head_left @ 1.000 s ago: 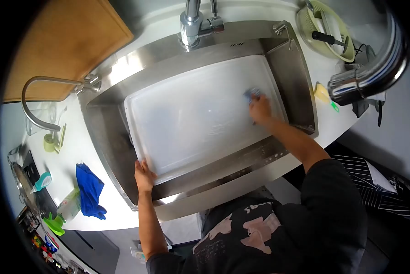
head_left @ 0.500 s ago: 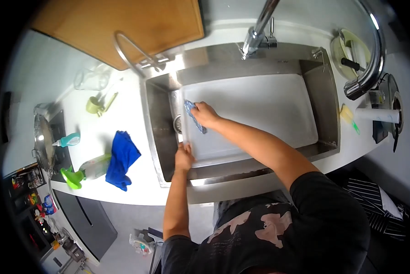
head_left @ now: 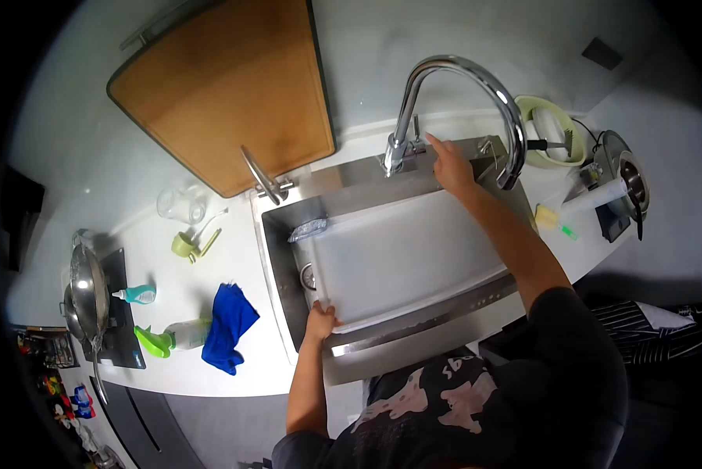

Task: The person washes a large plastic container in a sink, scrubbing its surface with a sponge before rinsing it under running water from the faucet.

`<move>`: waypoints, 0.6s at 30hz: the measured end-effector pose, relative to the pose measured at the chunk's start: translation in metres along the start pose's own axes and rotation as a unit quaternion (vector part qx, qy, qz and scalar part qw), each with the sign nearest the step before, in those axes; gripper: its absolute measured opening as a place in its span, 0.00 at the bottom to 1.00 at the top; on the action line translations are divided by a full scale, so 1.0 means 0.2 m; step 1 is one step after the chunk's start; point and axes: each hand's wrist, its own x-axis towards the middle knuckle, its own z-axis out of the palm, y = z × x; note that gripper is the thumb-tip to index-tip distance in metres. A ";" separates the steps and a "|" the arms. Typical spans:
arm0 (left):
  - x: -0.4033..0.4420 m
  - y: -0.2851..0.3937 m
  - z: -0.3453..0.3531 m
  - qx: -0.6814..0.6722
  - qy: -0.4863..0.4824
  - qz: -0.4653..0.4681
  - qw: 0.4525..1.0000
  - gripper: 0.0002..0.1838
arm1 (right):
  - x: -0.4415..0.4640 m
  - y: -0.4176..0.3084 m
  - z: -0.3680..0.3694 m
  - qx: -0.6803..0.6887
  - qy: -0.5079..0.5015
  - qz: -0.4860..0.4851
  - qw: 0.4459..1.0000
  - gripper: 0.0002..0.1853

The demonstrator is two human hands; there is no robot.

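A large, flat, whitish tray [head_left: 413, 258] lies in the steel sink [head_left: 282, 258]. My left hand [head_left: 320, 319] grips the tray's near left corner, fingers closed around its edge. At the back of the sink, my right hand [head_left: 451, 166] holds nothing, with its index finger stretched toward the lever [head_left: 416, 129] of the tall chrome faucet [head_left: 398, 148]; I cannot tell if it touches. A crumpled blue-and-white cloth [head_left: 309, 229] rests at the tray's far left corner. Beside that corner shows the round drain [head_left: 308, 276].
Left counter: a blue cloth [head_left: 230, 328], a spray bottle [head_left: 183, 336], a teal bottle [head_left: 138, 294], a green scoop [head_left: 185, 245], a glass jar [head_left: 180, 205]. A small tap [head_left: 269, 186] and cutting board [head_left: 234, 102] stand behind. Rightward are a green basin [head_left: 558, 156] and brush [head_left: 550, 219].
My right hand has let go of the crumpled cloth and moved right and up to the faucet lever. My left hand stays on the tray corner. The view has tilted upward.
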 end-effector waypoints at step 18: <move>-0.15 0.08 -0.01 -0.067 0.027 -0.043 0.996 0.18 | 0.25 0.09 -0.03 -0.303 -0.072 -0.066 0.948 0.29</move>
